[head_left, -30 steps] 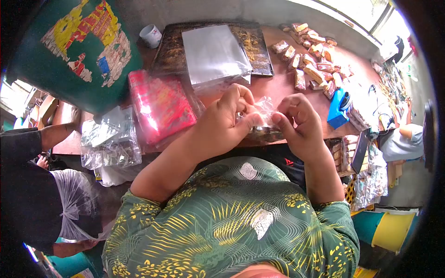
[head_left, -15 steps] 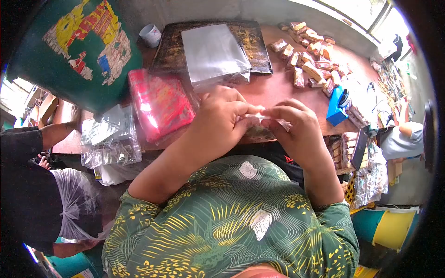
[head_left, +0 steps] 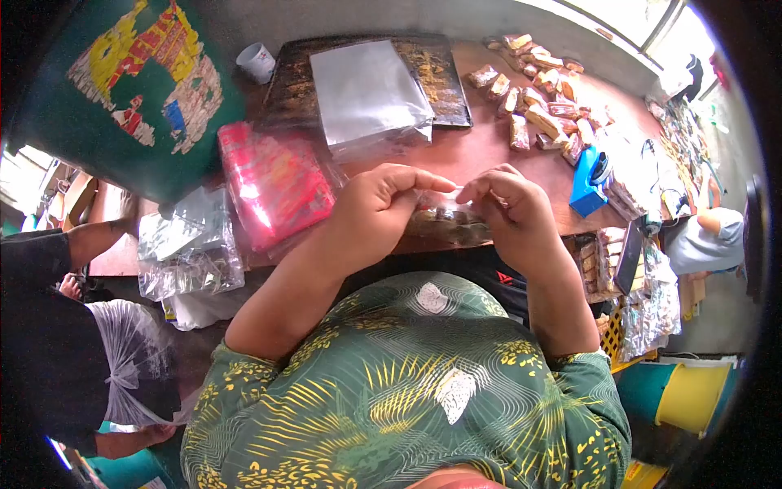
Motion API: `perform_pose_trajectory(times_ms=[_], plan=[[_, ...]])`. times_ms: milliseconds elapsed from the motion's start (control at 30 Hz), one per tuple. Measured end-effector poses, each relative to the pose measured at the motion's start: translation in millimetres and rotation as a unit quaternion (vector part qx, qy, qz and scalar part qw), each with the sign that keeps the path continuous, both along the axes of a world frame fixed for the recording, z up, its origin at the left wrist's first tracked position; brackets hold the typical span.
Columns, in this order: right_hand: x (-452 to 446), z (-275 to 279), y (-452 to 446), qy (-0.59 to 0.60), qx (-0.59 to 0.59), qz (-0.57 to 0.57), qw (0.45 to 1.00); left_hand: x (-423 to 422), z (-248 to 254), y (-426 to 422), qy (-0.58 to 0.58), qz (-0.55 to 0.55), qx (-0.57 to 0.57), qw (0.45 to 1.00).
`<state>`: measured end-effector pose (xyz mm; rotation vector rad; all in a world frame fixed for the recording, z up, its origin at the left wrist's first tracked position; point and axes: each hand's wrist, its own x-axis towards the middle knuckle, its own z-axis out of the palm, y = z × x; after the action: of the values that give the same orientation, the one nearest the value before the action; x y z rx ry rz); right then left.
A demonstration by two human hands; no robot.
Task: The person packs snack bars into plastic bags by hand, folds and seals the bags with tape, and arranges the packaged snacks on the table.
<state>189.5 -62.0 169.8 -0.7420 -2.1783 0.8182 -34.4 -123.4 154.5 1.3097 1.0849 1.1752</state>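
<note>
Between my hands, near the table's front edge, is a clear plastic bag (head_left: 450, 224) with brownish pieces inside that look like baked goods. My left hand (head_left: 376, 210) pinches the upper left part of the bag, with the index finger stretched along its top edge. On the other side, my right hand (head_left: 515, 204) grips the bag's upper right, thumb and index finger closed on the plastic. Part of the bag is hidden behind my fingers. Just beyond my left hand lies a pack of red plastic bags (head_left: 277, 186).
Clear plastic sheets (head_left: 366, 85) lie on a dark tray (head_left: 293, 90). Several wrapped pieces (head_left: 546, 114) are heaped at the back right, near a blue tape dispenser (head_left: 588, 183). A green drum (head_left: 195, 155) and a white cup (head_left: 257, 62) stand left. A person (head_left: 49, 326) is at my left.
My hands have spread slightly apart at the bag's top, and more of the bag with its contents now shows between them. The view has shifted a little.
</note>
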Motion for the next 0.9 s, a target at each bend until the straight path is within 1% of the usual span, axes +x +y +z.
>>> perform_pose_trajectory(times_ms=[100, 133, 200, 233, 300, 400, 433, 500, 533, 600, 633, 700, 733, 767, 800, 833, 867, 900], plan=[[-2.5, 4.5, -7.6, 0.003, -0.043, -0.032, 0.999, 3.6, 2.4, -4.8, 0.023, 0.004, 0.022, 0.999], [-2.4, 6.5, -8.4, -0.009, -0.032, -0.034, 0.999, 6.7, 1.0, -7.3, 0.032, 0.014, 0.037, 0.999], [-2.5, 11.7, -8.5, -0.033, -0.01, -0.038, 0.999, 9.3, 6.8, -7.7, 0.134, 0.033, 0.09, 0.986], [-1.9, 14.6, -9.6, -0.047, 0.025, -0.032, 0.998, 10.2, 19.8, -8.3, 0.226, 0.042, 0.128, 0.965], [-1.9, 19.1, -10.7, -0.077, 0.094, -0.02, 0.992, 9.2, 31.8, -8.8, 0.344, 0.047, 0.193, 0.918], [1.0, 15.2, -7.8, -0.085, 0.195, -0.022, 0.977, 9.9, 33.1, -9.2, 0.427, 0.066, 0.252, 0.866], [1.4, 13.1, -6.8, -0.083, 0.167, -0.04, 0.982, 11.8, 29.6, -8.7, 0.454, 0.092, 0.26, 0.847], [0.5, 6.1, -5.1, -0.078, 0.11, -0.075, 0.988, 17.5, 28.5, -7.0, 0.473, 0.132, 0.255, 0.833], [-2.1, -1.3, -4.7, -0.057, 0.089, -0.081, 0.991, 21.8, 30.1, -6.3, 0.465, 0.145, 0.243, 0.839], [-7.4, -16.5, -3.3, -0.015, 0.048, -0.092, 0.995, 25.2, 26.5, -0.8, 0.469, 0.159, 0.248, 0.833], [-5.3, -17.7, -2.2, 0.0, 0.041, -0.087, 0.995, 24.9, 17.3, 6.2, 0.479, 0.159, 0.264, 0.822], [0.3, -19.4, 0.7, 0.028, 0.029, -0.077, 0.996, 25.3, 10.2, 14.3, 0.466, 0.143, 0.266, 0.832], [9.2, -33.9, 9.2, 0.09, 0.017, -0.073, 0.993, 24.9, 10.2, 17.2, 0.442, 0.126, 0.251, 0.852], [19.9, -41.7, 12.4, 0.158, -0.036, -0.098, 0.982, 22.2, 8.8, 20.8, 0.421, 0.11, 0.243, 0.867], [41.4, -50.7, 25.2, 0.138, 0.064, -0.157, 0.976, 19.5, 7.4, 24.3, 0.4, 0.093, 0.234, 0.881], [63.2, -57.9, 35.3, 0.198, 0.037, -0.232, 0.952, 13.3, 3.6, 27.8, 0.384, 0.079, 0.231, 0.891], [96.2, -63.4, 49.5, 0.176, 0.044, -0.296, 0.938, 11.7, 3.7, 30.5, 0.364, 0.069, 0.227, 0.9], [125.0, -76.7, 63.9, 0.248, -0.012, -0.381, 0.891, 10.0, 3.6, 33.0, 0.345, 0.058, 0.223, 0.91]])
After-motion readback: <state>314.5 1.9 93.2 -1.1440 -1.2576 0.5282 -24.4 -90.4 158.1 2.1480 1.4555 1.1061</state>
